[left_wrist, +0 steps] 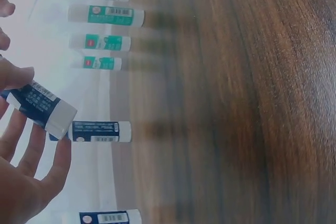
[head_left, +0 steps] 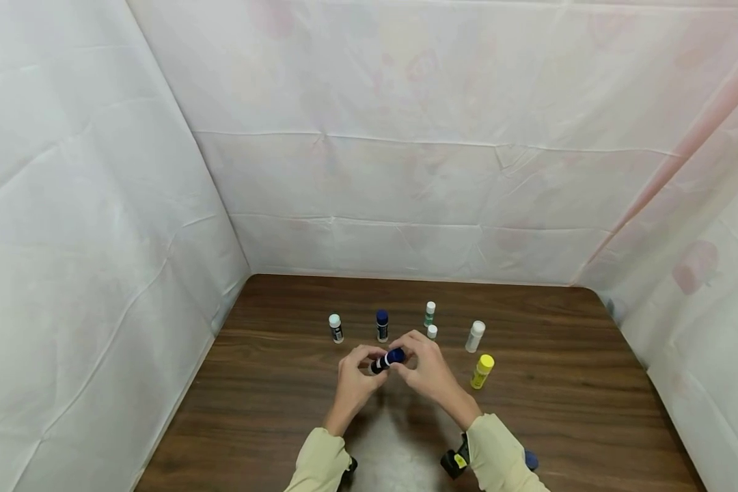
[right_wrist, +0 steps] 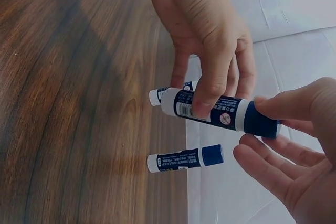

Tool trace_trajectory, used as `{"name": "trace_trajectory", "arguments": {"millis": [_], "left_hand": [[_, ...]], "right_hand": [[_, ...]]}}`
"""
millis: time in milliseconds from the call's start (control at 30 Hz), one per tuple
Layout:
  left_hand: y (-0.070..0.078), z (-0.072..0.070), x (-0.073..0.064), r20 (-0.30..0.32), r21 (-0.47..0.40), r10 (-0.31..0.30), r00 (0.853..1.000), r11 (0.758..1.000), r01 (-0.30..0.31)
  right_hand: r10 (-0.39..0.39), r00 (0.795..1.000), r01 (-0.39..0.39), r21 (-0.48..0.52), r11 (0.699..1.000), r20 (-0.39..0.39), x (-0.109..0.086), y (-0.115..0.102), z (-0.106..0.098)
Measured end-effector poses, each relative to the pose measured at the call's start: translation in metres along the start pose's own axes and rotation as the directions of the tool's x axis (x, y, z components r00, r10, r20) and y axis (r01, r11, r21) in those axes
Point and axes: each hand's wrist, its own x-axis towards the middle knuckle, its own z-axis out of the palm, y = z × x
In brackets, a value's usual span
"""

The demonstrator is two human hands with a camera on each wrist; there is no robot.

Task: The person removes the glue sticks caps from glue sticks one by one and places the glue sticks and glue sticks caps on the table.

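Over the middle of the table, both hands hold one glue stick [head_left: 382, 362] tilted in the air, with a dark blue label, white base and blue cap. My left hand [head_left: 355, 377] grips its body between thumb and fingers. At the other end, my right hand [head_left: 429, 369] pinches the blue cap [right_wrist: 261, 121], which sits on the stick. Just behind the hands stands another blue-capped glue stick [head_left: 382, 326]. A dark-labelled glue stick with a white top [head_left: 335, 329] stands to its left.
Two small green-labelled sticks [head_left: 429, 316] with white caps, a white stick [head_left: 475, 337] and a yellow glue stick [head_left: 482, 372] stand right of centre on the wooden table [head_left: 270, 383]. By the right sleeve lies a partly hidden blue object [head_left: 531, 460]. White cloth [head_left: 369, 184] hangs around the table.
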Motion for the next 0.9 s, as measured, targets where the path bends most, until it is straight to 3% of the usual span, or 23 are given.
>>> {"name": "trace_trajectory", "arguments": {"millis": [233,400,667,900], "left_hand": [[0.005,-0.006,0.0,-0.009,0.035,0.096,0.995,0.995,-0.095],[0.009,-0.012,-0.002,0.003,0.053,0.123,0.992,0.991,-0.123],[0.023,-0.028,-0.003,0.07,0.072,0.168,0.983,0.982,-0.173],[0.038,-0.041,-0.003,0.153,0.159,0.165,0.974,0.969,-0.189]], "right_hand": [[-0.028,1.0,0.028,0.011,1.0,0.009,0.0,-0.001,0.0],[-0.041,0.998,0.04,0.018,0.999,0.049,-0.001,-0.004,-0.002],[-0.081,0.994,0.076,0.063,0.995,0.075,-0.005,-0.011,-0.01],[-0.16,0.985,0.154,0.104,0.983,0.057,-0.011,-0.016,-0.016]]}}
